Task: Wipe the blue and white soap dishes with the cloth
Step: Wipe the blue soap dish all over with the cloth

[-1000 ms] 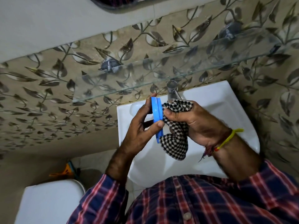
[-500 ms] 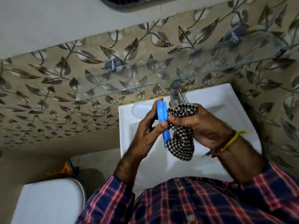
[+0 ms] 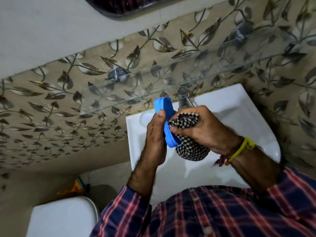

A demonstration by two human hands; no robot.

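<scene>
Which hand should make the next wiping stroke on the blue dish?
Right, probably. The right hand already grips the checked cloth bunched against the blue soap dish, while the left hand holds that dish over the sink, so it should only steady it.

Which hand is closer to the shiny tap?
The right hand. It holds the checked cloth just below the tap, nearly under its spout. The left hand grips the blue soap dish farther left and lower.
</scene>
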